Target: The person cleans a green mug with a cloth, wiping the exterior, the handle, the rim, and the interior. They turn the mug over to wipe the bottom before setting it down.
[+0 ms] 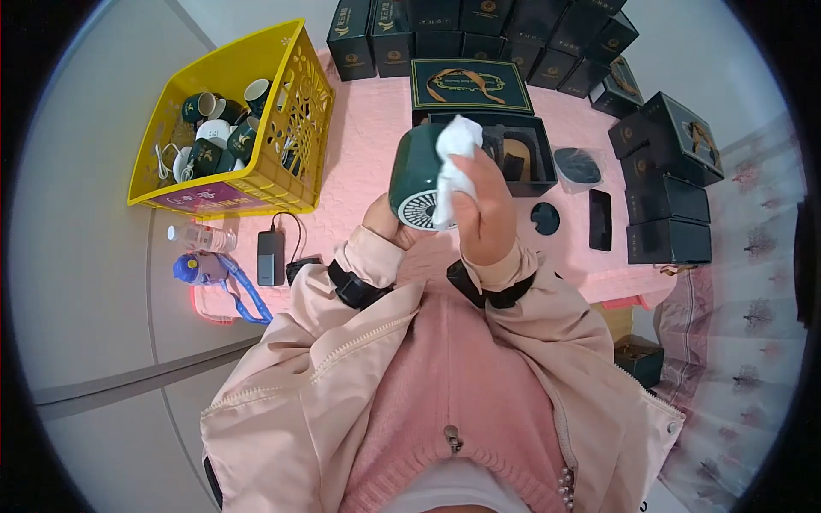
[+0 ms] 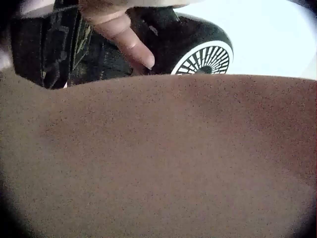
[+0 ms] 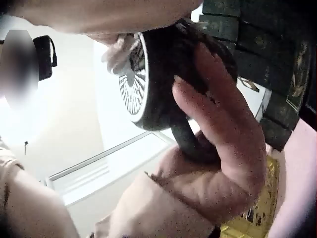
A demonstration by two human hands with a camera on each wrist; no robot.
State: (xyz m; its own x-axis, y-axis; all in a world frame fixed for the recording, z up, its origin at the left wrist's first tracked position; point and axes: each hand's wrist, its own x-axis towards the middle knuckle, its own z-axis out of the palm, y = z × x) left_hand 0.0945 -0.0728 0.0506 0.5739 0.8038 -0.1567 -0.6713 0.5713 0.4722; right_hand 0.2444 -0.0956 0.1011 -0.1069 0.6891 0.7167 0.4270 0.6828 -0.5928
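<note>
The left hand (image 1: 382, 218) curls round the green mug (image 1: 414, 167), seemingly steadying its tilted base; the right hand (image 1: 489, 209) pinches white cloth (image 1: 459, 141) against that base.

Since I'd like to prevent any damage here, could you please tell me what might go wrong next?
The green item is tilted in midair, so it could drop if the left hand loosens. The white cloth in the right hand might leave lint on the patterned base. Cups piled together in the yellow crate could chip if jostled.
</note>
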